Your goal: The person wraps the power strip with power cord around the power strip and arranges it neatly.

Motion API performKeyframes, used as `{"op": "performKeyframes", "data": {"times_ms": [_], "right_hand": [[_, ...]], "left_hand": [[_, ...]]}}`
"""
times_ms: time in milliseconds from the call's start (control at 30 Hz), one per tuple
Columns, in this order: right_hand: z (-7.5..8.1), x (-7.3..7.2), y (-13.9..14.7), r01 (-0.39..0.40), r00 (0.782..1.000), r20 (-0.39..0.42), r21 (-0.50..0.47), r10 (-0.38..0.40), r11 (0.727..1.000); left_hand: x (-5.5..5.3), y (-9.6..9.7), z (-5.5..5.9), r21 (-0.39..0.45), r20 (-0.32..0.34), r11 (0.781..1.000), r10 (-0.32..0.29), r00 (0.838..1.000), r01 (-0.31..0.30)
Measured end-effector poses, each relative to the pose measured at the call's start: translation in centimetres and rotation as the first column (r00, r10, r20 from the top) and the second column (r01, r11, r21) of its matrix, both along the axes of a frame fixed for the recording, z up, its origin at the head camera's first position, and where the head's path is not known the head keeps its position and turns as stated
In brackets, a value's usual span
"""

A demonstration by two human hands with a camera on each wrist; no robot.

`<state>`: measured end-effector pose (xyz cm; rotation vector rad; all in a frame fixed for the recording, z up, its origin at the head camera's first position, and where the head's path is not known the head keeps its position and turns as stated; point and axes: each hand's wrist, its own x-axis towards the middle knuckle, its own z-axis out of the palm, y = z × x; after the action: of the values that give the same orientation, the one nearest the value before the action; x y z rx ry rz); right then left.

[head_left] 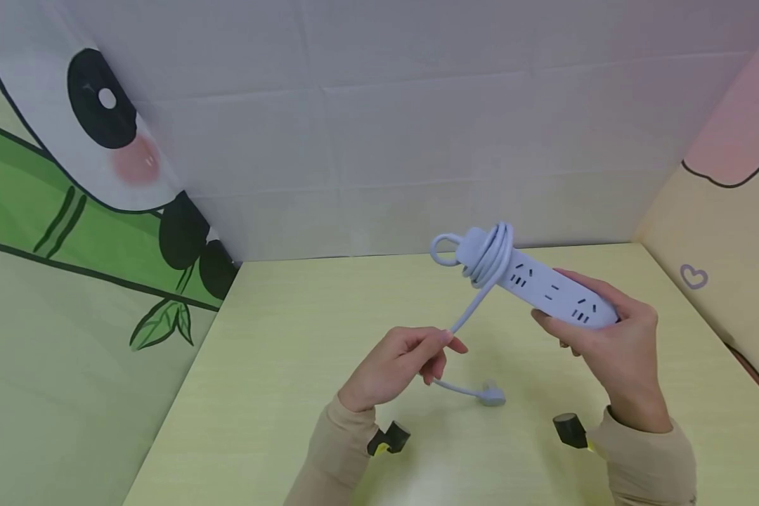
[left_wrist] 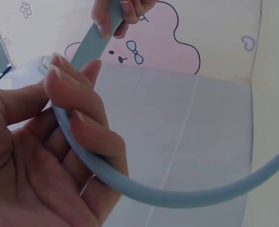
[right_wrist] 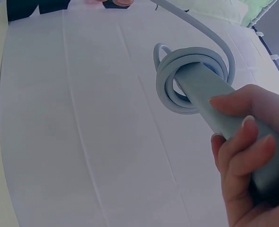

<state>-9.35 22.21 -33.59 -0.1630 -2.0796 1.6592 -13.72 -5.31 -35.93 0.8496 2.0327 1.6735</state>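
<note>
A white power strip (head_left: 563, 292) is held up over the table, tilted, its sockets facing the head camera. My right hand (head_left: 613, 330) grips its lower right end, thumb on one side and fingers on the other. Several turns of the power cord (head_left: 490, 256) wrap round the far end, with a small loop sticking out to the left. From those turns the cord runs down to my left hand (head_left: 411, 362), which pinches it between thumb and fingers. Below that hand the loose cord ends in a plug (head_left: 492, 395). In the left wrist view the cord (left_wrist: 177, 197) curves across the curled fingers.
The pale yellow table (head_left: 291, 316) lies beneath both hands. A grey-white cloth wall (head_left: 417, 140) rises at its back edge. Printed cloth panels stand at the left (head_left: 88, 281) and the right (head_left: 727, 232).
</note>
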Motion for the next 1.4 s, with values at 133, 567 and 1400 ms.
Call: {"op": "performKeyframes", "data": {"times_ms": [133, 567, 1400], "right_hand": [[0.1, 0.2, 0.0, -0.045, 0.999, -0.011, -0.089, 0.044, 0.995], [0.4, 0.8, -0.1, -0.132, 0.991, -0.044, -0.220, 0.125, 0.967], [1.0, 1.6, -0.3, -0.259, 0.966, -0.114, -0.334, 0.234, 0.906]], "left_hand": [[-0.2, -0.1, -0.1, 0.026, 0.011, 0.999, -0.023, 1.000, 0.022], [-0.6, -0.8, -0.3, 0.070, 0.024, 0.994, -0.085, 0.996, 0.084], [-1.5, -2.1, -1.2, 0.092, 0.017, 0.988, -0.123, 0.992, 0.121]]}}
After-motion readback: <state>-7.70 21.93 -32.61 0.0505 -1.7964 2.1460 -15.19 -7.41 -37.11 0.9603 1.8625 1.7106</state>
